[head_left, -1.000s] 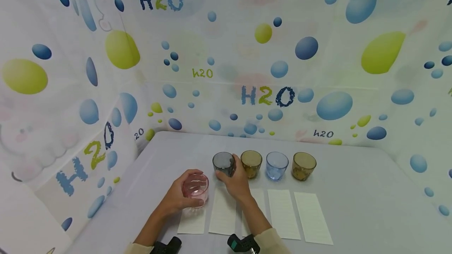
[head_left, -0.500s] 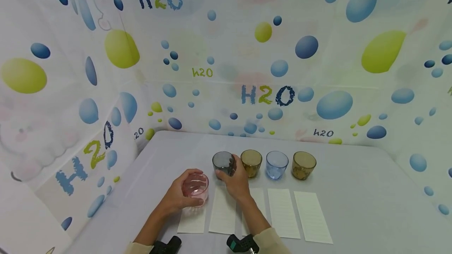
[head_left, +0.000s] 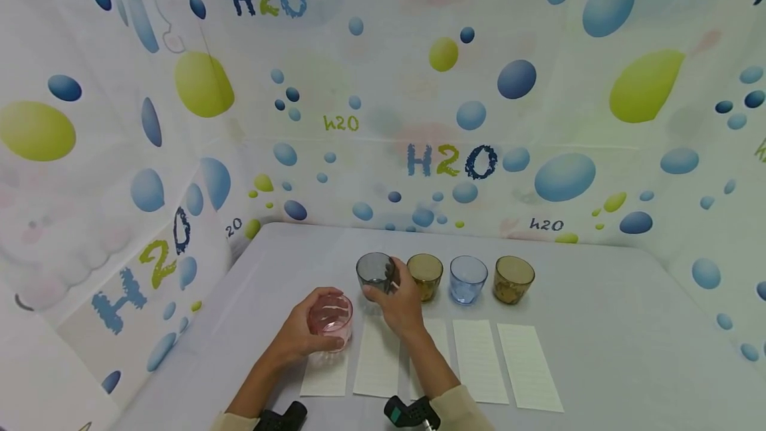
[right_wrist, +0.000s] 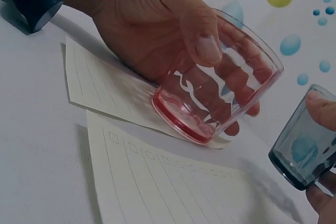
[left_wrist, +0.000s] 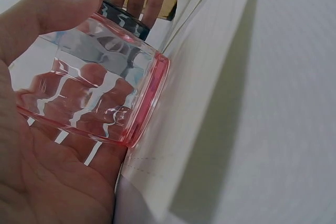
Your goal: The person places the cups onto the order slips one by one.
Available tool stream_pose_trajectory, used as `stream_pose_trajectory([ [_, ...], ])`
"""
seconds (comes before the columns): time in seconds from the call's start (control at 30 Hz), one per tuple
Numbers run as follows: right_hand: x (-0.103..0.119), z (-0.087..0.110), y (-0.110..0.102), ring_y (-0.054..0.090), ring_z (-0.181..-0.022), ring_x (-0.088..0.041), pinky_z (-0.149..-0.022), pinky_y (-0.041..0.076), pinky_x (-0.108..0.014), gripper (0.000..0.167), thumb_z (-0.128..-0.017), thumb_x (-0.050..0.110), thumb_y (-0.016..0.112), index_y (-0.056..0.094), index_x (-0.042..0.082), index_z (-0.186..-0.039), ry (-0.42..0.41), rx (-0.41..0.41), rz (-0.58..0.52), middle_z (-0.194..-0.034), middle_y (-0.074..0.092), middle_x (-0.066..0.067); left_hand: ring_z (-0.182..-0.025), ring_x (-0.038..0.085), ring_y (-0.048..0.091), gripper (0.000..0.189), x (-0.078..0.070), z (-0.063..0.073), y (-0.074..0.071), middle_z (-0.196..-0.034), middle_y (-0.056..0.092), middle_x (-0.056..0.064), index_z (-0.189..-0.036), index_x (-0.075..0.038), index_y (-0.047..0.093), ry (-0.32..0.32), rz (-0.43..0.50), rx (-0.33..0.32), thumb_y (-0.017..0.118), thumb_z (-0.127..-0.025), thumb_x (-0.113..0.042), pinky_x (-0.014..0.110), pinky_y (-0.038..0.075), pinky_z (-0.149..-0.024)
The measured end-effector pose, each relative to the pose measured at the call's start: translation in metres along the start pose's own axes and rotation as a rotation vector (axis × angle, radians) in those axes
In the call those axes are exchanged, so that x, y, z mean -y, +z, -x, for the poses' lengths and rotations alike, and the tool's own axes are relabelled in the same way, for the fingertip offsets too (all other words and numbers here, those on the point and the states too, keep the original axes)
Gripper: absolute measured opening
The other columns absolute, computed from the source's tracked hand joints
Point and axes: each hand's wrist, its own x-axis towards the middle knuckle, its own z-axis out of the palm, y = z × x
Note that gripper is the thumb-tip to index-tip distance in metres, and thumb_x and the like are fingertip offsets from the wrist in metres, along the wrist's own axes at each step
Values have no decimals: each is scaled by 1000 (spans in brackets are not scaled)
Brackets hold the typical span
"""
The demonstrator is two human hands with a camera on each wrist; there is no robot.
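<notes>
My left hand point(head_left: 303, 328) grips a clear pink glass point(head_left: 331, 322), thumb on the near side and fingers curled round the far side. The left wrist view shows the pink glass point(left_wrist: 97, 80) close over the paper at its base. My right hand point(head_left: 402, 298) holds a smoky grey glass point(head_left: 372, 270) between thumb and fingers, just behind and right of the pink one. In the right wrist view the grey glass point(right_wrist: 302, 145) is tilted, with its base above the table. Both glasses look see-through, with no contents showing.
Right of the grey glass stand an amber glass point(head_left: 426, 277), a blue glass point(head_left: 469, 279) and another amber glass point(head_left: 513, 279) in a row. Several lined paper slips point(head_left: 530, 366) lie side by side in front, on the white table point(head_left: 634, 338). A printed backdrop point(head_left: 383, 85) rises behind.
My right hand has shifted the grey glass slightly up and to the left. The left hand and the pink glass stay in nearly the same place.
</notes>
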Motion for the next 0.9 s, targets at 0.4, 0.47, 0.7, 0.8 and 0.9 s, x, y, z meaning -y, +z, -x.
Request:
stream_pose_trajectory([
  [0.4, 5, 2, -1, 58, -124, -27, -104, 49, -47, 78, -78, 30, 88, 52, 9, -144, -22, -55, 14, -134, 63, -12, -118, 39, 61, 84, 3, 0, -1, -130, 61, 17, -143, -2, 45, 18, -19, 6, 86, -71, -12, 31, 55, -95],
  [0.47, 6, 3, -2, 59, -122, -26, -102, 50, -45, 78, -78, 32, 88, 53, 9, -144, -34, -61, 13, -133, 64, -11, -118, 39, 61, 83, 3, -1, 0, -130, 61, 17, -143, -1, 45, 23, -11, 9, 86, -72, -12, 31, 55, -95],
  [0.7, 10, 5, -7, 61, -118, -25, -97, 54, -44, 76, -78, 37, 87, 55, 11, -142, -93, -63, 17, -128, 66, -9, -119, 39, 61, 83, 3, -1, 0, -130, 61, 18, -143, -1, 45, 21, 0, 14, 86, -72, -12, 31, 55, -95],
  [0.8, 10, 5, -10, 63, -118, -24, -96, 55, -43, 75, -78, 35, 88, 56, 11, -142, -114, -54, 14, -128, 67, -10, -119, 40, 61, 82, 3, -1, 0, -130, 61, 18, -142, -2, 46, 20, -5, 11, 86, -71, -12, 32, 56, -95],
  [0.9, 11, 4, -13, 63, -116, -24, -95, 55, -42, 75, -78, 34, 88, 57, 11, -141, -133, -50, 12, -126, 68, -10, -119, 39, 62, 82, 3, -1, 0, -130, 61, 18, -142, -2, 46, 14, -11, 9, 86, -71, -12, 32, 56, -95],
])
